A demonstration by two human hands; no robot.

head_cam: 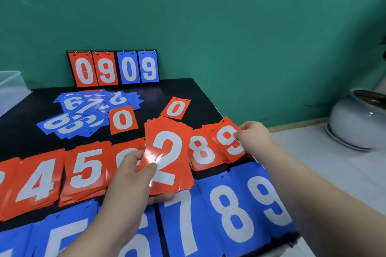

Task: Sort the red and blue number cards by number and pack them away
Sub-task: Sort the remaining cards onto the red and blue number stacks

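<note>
Head view: the left hand (129, 175) grips a stack of red cards topped by a 2 (169, 158), thumb on its face and fingers curled beneath, raised over the black tabletop (188, 92). The right hand (253, 133) pinches the edge of the top red 9 card (228, 140) on its pile, just beside the red 8 pile (201, 152). Blue 7, 8 and 9 piles (234, 210) lie in the nearer row.

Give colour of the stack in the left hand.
Red card stack, white 2 on top, in left hand; head view.
</note>
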